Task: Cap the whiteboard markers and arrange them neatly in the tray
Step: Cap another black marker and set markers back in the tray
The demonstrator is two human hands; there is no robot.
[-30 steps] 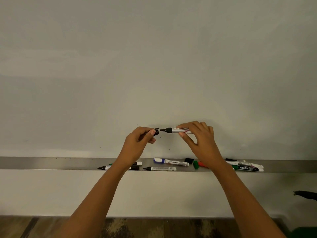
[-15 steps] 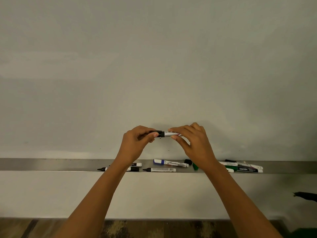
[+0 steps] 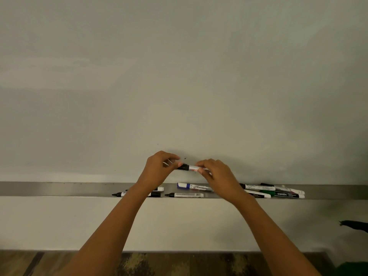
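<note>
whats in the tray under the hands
In the tray: uncapped black markers, a blue-capped marker and a green and white cluster. The wrists cover parts of some; hidden caps can't be ruled out.

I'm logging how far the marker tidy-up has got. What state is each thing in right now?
Held marker: black cap on, gripped at both ends above the tray.
Left hand: closed on the cap end.
Right hand: closed on the barrel.
Tray: markers scattered, not lined up.
Front black marker: uncapped, lying flat.
Far-left black marker: uncapped, lying flat.
Blue-ended marker: lying flat, tip hidden.
Green marker: lying flat among others.
</note>
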